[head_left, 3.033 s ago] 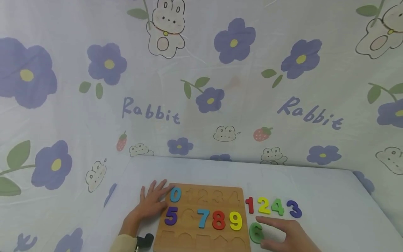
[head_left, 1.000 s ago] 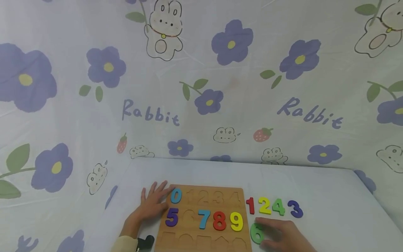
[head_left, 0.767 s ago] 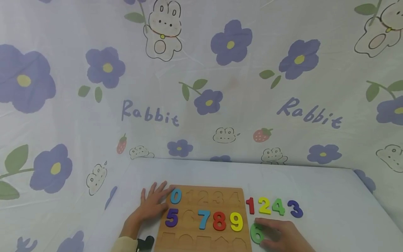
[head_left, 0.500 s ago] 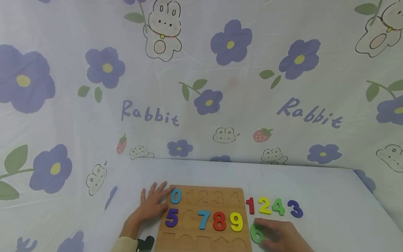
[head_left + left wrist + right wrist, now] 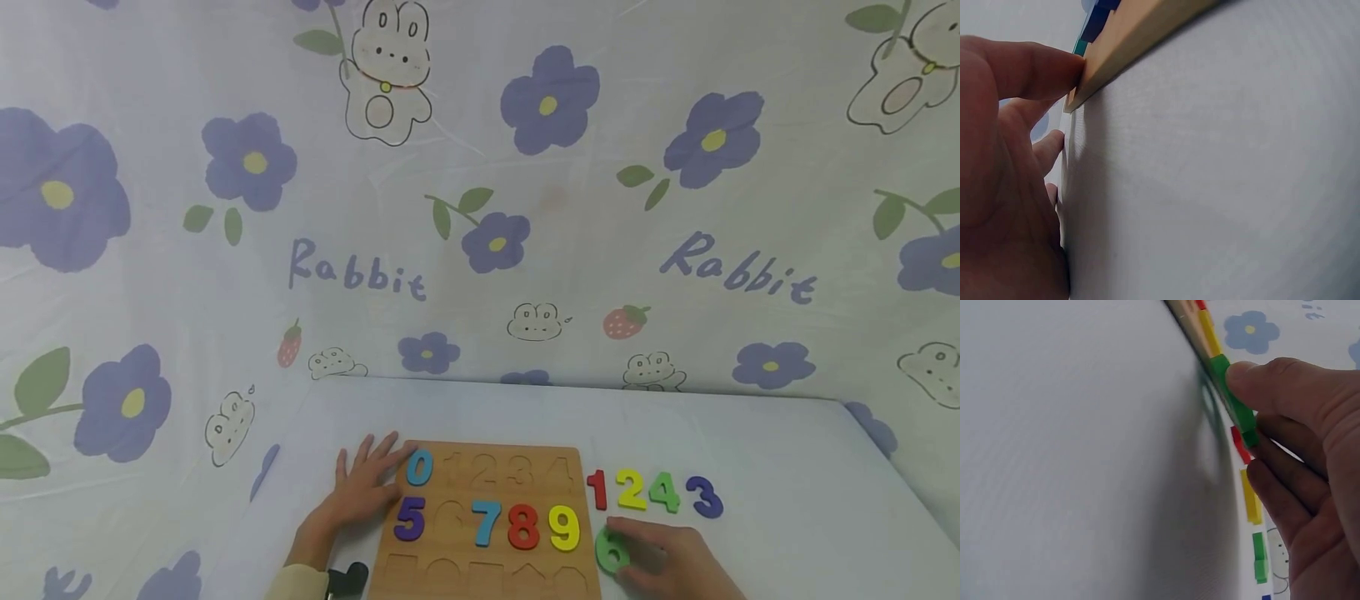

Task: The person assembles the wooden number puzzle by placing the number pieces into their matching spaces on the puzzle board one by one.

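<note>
My right hand (image 5: 671, 557) pinches a green number 6 (image 5: 604, 557) between thumb and fingers, just beside the right edge of a wooden number puzzle board (image 5: 465, 475). In the right wrist view the green 6 (image 5: 1235, 400) stands a little off the table, with a shadow under it. My left hand (image 5: 363, 487) lies at the board's left edge, fingers spread. Its thumb (image 5: 1041, 70) touches the board's side in the left wrist view. On the board sit a blue 0 (image 5: 419, 468), purple 5 (image 5: 409, 519), blue 7 (image 5: 486, 523), red 8 (image 5: 523, 527) and yellow 9 (image 5: 564, 528).
Right of the board lie a red 1 (image 5: 597, 490), yellow 2 (image 5: 632, 490), green 4 (image 5: 663, 492) and dark blue 3 (image 5: 704, 497) on the white table (image 5: 810, 517). Behind it hangs a patterned curtain (image 5: 480, 167). A black object (image 5: 348, 578) is by the left wrist.
My right hand's fingers have closed on the green 6, and it has come up slightly from the table. The left hand stays at the board's edge.
</note>
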`<state>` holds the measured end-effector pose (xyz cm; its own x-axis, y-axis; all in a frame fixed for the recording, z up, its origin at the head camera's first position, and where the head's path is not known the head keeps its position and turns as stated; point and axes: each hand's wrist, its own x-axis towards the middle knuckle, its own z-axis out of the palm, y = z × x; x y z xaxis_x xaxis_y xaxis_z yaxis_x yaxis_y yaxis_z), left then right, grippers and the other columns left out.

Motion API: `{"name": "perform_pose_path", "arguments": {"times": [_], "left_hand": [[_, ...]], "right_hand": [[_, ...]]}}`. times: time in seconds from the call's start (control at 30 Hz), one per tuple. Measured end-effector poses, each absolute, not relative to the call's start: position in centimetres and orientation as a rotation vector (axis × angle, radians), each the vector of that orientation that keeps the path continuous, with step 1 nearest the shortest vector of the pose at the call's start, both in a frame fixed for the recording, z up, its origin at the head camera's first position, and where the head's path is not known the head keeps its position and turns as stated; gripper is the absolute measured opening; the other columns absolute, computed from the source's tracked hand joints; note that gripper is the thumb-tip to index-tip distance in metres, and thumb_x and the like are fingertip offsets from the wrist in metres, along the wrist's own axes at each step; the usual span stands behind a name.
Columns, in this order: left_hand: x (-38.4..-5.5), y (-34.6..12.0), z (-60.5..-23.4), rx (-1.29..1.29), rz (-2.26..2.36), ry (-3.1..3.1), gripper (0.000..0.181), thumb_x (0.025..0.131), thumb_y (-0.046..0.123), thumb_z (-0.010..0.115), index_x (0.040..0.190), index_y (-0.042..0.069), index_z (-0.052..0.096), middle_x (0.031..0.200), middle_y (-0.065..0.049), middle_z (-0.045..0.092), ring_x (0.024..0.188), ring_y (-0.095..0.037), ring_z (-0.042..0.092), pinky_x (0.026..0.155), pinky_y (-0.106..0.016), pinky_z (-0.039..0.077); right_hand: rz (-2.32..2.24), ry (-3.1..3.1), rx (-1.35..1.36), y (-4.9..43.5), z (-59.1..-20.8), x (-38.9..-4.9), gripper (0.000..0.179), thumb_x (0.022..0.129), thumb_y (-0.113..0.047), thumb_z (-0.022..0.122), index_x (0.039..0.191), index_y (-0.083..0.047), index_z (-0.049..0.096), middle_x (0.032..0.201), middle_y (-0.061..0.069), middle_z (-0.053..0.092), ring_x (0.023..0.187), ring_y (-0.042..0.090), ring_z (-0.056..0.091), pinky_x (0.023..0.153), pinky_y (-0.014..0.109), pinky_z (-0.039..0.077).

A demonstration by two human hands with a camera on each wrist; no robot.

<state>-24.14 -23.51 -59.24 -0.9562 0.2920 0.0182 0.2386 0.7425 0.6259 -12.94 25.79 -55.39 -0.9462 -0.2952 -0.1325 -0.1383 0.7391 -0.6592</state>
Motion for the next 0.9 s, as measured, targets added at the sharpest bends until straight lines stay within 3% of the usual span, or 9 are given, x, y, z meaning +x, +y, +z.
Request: {"name": "perform_pose_path", "arguments": {"times": [0.17, 0.37, 0.63, 0.9], "left_hand": [[-23.7, -23.1, -57.8, 0.393, 1.018, 2.823, 0.074, 0.091, 0.020, 0.067, 0.163, 0.027, 0.054, 0.179, -0.019, 0.031, 0.167, -0.057, 0.002, 0.124, -0.081, -0.021], [-23.6, -23.1, -57.8, 0.415, 1.038, 2.837, 0.074, 0.090, 0.020, 0.067, 0.163, 0.029, 0.055, 0.178, -0.021, 0.032, 0.166, -0.059, 0.003, 0.123, -0.082, -0.020], [-24.0, -23.6, -58.9, 0.417, 1.014, 2.855, 0.074, 0.092, 0.022, 0.067, 0.164, 0.032, 0.053, 0.180, -0.018, 0.031, 0.167, -0.056, 0.002, 0.124, -0.080, -0.021], [-23.7, -23.2, -57.9, 0.405, 1.008, 2.828, 0.074, 0.091, 0.020, 0.067, 0.164, 0.027, 0.054, 0.179, -0.021, 0.031, 0.167, -0.058, 0.003, 0.125, -0.081, -0.019]], "right_hand": [[-1.020, 2.770, -0.257, 25.5, -54.7, -12.6, 0.058, 0.084, -0.028, 0.094, 0.139, -0.030, 0.076, 0.135, -0.010, 0.078, 0.132, 0.029, 0.071, 0.104, 0.046, 0.063], [-1.058, 2.798, -0.193, 25.0, -53.6, -12.0, 0.058, 0.085, -0.027, 0.094, 0.139, -0.030, 0.076, 0.135, -0.010, 0.079, 0.132, 0.028, 0.072, 0.103, 0.046, 0.064], [-1.114, 2.836, -0.483, 22.8, -51.4, -12.3, 0.056, 0.091, -0.034, 0.090, 0.142, -0.017, 0.074, 0.135, -0.005, 0.079, 0.127, 0.030, 0.074, 0.100, 0.045, 0.065], [-1.199, 2.913, -0.646, 19.7, -50.7, -13.0, 0.052, 0.090, -0.026, 0.091, 0.139, -0.021, 0.076, 0.135, -0.008, 0.079, 0.127, 0.024, 0.076, 0.103, 0.037, 0.064]]}}
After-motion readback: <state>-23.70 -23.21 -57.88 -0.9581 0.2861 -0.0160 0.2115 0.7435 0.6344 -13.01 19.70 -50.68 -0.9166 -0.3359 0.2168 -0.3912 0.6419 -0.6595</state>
